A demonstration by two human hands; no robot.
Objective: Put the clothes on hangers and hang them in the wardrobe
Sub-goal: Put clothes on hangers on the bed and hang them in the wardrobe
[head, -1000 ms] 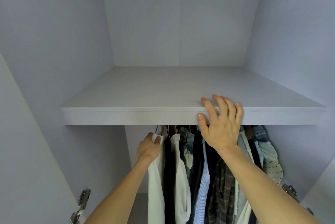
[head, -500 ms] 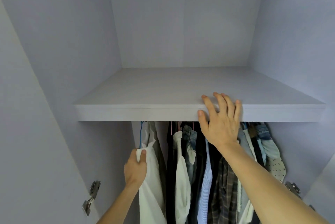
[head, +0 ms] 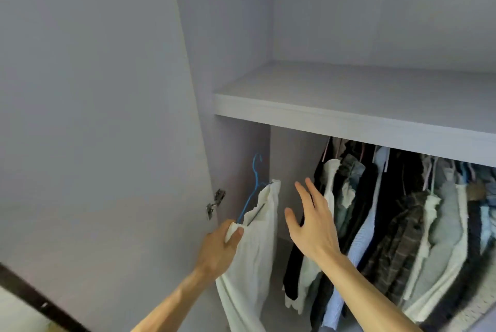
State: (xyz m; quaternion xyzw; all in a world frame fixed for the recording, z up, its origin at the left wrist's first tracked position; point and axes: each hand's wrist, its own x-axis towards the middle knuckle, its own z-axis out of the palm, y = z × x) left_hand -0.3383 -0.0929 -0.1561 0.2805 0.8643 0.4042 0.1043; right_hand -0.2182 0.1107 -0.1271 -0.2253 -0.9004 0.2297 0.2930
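Door hinge [head: 215,203], far left. My left hand [head: 218,247] grips the white garment [head: 252,264] on its blue hanger [head: 251,192], left of the hung clothes [head: 389,224]. My right hand [head: 314,221], fingers spread, holds nothing. Shelf [head: 349,114] above.

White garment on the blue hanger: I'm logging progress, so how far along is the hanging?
Done: a row of clothes hangs below the shelf, and the white garment is on its blue hanger. In hand: the left hand grips it; the right hand is open. Left: hooking it up.
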